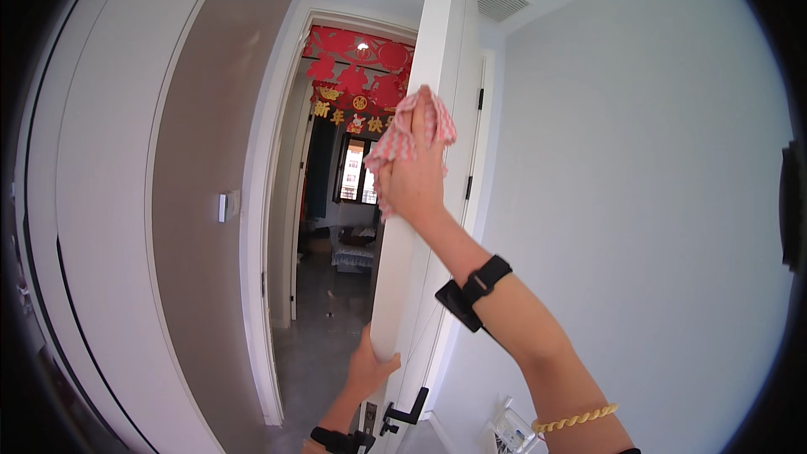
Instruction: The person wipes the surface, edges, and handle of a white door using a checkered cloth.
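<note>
A white door (pixel 403 265) stands ajar, its narrow edge facing me. My right hand (pixel 419 180) presses a pink-and-white checked cloth (pixel 403 139) around the upper part of that edge, fingers pointing up. Lower down, my left hand (pixel 372 359) grips the door edge, thumb on one side and fingertips on the other. Just beneath it are the latch plate (pixel 371 419) and a black lever handle (pixel 413 408). Black straps with devices sit on both forearms, and a yellow twisted band circles my right arm.
Red paper decorations (pixel 356 69) hang in the doorway behind the door. Beyond it lie a grey floor (pixel 321 353), a bed and a window. A wall switch (pixel 229 205) is left of the frame, a grey wall (pixel 618 189) to the right. A white item (pixel 514 432) sits low at right.
</note>
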Demonstrator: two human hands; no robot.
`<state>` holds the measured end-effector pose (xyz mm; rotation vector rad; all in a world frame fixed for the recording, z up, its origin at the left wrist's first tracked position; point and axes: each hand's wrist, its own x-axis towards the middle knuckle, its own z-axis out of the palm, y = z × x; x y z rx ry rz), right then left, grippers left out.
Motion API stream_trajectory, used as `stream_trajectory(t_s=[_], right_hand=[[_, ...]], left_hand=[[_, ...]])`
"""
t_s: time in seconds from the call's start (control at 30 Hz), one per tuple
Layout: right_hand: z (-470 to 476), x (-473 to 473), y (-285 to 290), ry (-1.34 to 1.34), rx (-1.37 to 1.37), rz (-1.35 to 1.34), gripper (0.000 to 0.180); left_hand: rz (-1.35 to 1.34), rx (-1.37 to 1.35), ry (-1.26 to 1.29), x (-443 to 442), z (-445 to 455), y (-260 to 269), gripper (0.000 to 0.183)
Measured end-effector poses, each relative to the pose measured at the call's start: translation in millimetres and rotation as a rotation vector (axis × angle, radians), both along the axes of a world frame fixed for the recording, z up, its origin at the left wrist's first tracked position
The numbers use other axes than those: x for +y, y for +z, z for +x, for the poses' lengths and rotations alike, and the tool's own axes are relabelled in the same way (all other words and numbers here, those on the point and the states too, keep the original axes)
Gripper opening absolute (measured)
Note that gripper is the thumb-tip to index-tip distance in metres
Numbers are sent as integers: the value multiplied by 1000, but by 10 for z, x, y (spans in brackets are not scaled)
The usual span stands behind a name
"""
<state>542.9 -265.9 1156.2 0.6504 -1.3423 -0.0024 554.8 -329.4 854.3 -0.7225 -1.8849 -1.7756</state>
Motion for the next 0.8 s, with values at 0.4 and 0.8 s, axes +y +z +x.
stream_trajectory(t_s=[0.4, 0.8], right_hand=[[272, 138, -1501, -40, -274, -27, 74], [352, 327, -716, -22, -192, -36, 56]], left_hand=[[-30, 39, 34, 96, 57, -20, 71], [-56, 21, 82, 317, 308, 60, 74]])
